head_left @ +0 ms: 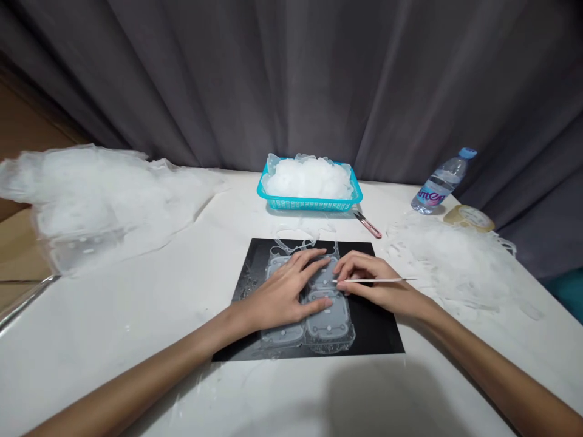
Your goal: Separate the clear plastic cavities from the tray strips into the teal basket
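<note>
A translucent moulded sheet (328, 318) with several rounded rectangular panels lies on a black mat (378, 328). My left hand (285, 288) rests flat on the sheet, its fingers spread toward the right and covering part of the panels. In my right hand (376, 279) is a thin white stick-like tool with a fine pointed end (382, 280), pinched between thumb and fingers. The tool's left tip is at the upper right panel, close to my left fingertips. Curled translucent strips (291, 243) lie at the mat's far edge.
A blue basket (310, 205) filled with translucent pieces stands at the back, beside pink-handled thread snips (367, 225). Piled translucent sheets (100, 194) lie at left; scraps (464, 261) lie at right, near a tape roll (469, 216) and a water bottle (441, 182).
</note>
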Demonstrator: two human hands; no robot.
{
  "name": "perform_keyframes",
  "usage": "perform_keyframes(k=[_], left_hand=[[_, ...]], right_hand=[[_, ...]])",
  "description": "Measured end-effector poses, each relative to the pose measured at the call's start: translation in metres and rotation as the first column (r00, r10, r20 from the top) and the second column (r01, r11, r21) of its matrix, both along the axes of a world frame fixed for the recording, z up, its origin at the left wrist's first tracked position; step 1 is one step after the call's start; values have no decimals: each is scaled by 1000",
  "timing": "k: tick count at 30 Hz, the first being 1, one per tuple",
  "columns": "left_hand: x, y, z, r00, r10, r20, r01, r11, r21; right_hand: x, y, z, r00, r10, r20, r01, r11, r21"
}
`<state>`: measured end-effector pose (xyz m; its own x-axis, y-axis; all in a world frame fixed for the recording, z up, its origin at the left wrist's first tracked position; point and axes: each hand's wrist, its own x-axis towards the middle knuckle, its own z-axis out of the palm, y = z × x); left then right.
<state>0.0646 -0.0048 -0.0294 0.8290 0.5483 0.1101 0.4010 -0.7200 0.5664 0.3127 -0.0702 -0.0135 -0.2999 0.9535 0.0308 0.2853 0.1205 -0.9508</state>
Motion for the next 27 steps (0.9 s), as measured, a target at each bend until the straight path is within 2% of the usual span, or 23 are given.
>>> perform_keyframes(k=[4,9,15,21,23,25,27], left_hand=[[2,-1,3,1000,-11,-27,11,1000,-9],[5,-5,4,999,14,-30,-14,1000,11],[0,-13,1,998,55,42,-58,995,82],[-9,-14,7,1000,31,0,-30,998,63],[-12,-13,7,1000,2,-20,-1,998,57],[-14,-11,7,1000,-3,-24,4,998,61],[-14,-11,6,1000,4,-24,-3,998,66]], right_hand=[[0,-2,-4,999,-32,-13,31,997,-64],[-3,-3,-9,982,-51,-181,18,984,-180],[1,-3,-5,977,-108,-181,94,992,-87],[15,2,-2,975,36,-219,-46,998,-39],[12,2,-8,972,-15,-234,9,1000,-27],[6,0,-14,963,-127,-238,121,992,-42],[-1,-2,-19,954,-174,-245,159,984,-80]])
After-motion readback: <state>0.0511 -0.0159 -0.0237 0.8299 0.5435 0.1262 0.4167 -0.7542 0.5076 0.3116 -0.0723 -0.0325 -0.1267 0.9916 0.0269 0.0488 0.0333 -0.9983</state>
